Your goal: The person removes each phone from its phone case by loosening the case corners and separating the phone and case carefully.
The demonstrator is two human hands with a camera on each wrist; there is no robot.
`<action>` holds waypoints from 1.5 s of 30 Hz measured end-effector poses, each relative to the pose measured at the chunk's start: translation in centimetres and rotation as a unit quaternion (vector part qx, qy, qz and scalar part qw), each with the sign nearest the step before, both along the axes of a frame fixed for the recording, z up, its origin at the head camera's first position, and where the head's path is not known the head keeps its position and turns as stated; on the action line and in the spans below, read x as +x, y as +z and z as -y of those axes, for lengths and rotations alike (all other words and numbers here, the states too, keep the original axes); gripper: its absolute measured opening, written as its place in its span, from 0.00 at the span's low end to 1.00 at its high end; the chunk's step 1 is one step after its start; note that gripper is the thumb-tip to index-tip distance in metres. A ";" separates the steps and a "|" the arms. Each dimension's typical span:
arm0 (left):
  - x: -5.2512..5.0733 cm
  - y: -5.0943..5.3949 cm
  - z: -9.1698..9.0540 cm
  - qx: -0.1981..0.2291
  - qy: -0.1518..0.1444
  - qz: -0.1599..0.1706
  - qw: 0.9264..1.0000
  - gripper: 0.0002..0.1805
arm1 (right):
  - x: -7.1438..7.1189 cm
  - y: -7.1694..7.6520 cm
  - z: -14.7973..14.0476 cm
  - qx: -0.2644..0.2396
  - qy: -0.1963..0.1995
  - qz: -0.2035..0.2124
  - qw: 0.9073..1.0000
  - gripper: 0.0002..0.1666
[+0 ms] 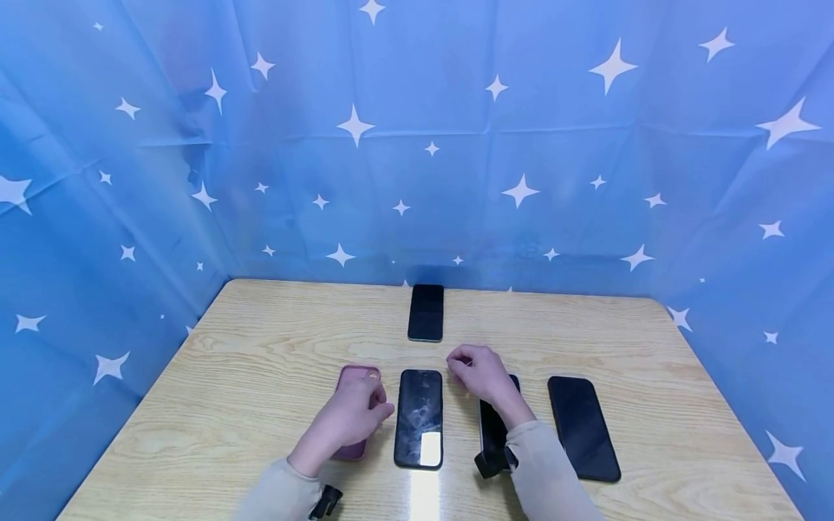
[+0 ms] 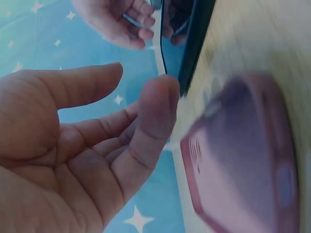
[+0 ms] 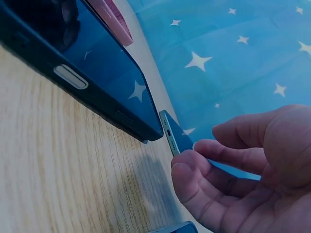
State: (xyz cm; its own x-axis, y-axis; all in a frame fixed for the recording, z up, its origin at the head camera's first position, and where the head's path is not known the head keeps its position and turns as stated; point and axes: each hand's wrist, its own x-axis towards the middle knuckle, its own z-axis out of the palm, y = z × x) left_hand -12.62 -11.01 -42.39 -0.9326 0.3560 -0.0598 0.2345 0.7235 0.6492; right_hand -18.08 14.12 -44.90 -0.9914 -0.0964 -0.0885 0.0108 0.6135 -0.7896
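A pink phone case (image 1: 350,450) (image 2: 233,160) lies hollow side up, partly under my left hand (image 1: 352,412) (image 2: 97,141), which hovers with bent fingers and a gap between thumb and forefinger. Right of it lies a dark phone (image 1: 419,416) (image 2: 197,46) (image 3: 104,73) with a black rim, screen up. My right hand (image 1: 481,373) (image 3: 243,170) is raised beyond that phone's right side, fingers loosely curled, with no object clearly visible in them. Beneath the right wrist lies another phone (image 1: 490,430), partly covered by the forearm.
At the table's (image 1: 260,347) far edge lies a dark phone (image 1: 426,312) (image 3: 170,133). A larger black phone (image 1: 584,428) lies at the right, beside the right sleeve. A blue curtain (image 1: 417,166) with white stars hangs behind and along both sides.
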 end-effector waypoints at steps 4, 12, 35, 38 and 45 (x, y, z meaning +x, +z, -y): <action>0.2 -0.2 -1.2 -0.013 -0.005 0.003 1.000 0.11 | 0.3 0.1 -0.1 0.003 0.000 -0.008 1.000 0.10; 0.9 -0.2 -3.0 -0.044 0.031 0.049 0.997 0.18 | 1.4 0.2 -0.2 0.009 -0.005 -0.027 1.000 0.09; -0.1 -1.4 -4.9 -0.099 0.081 0.067 0.990 0.05 | 2.0 -0.3 0.7 0.028 -0.011 -0.051 0.998 0.08; -0.2 -1.6 -5.0 -0.105 0.081 0.063 0.989 0.05 | 2.0 -0.3 0.8 0.030 -0.010 -0.049 0.998 0.08; -0.3 -1.5 -5.0 -0.114 0.088 0.065 0.987 0.05 | 2.1 -0.5 0.9 0.035 -0.007 -0.059 0.998 0.07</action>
State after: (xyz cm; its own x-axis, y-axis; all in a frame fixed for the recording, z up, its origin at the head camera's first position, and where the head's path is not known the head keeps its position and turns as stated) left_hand -12.93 -5.97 -43.89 -0.9577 0.1532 -0.2434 0.0177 0.8762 0.4816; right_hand -16.01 13.17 -45.37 -0.9965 -0.0809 0.0231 -0.0714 0.6680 -0.7407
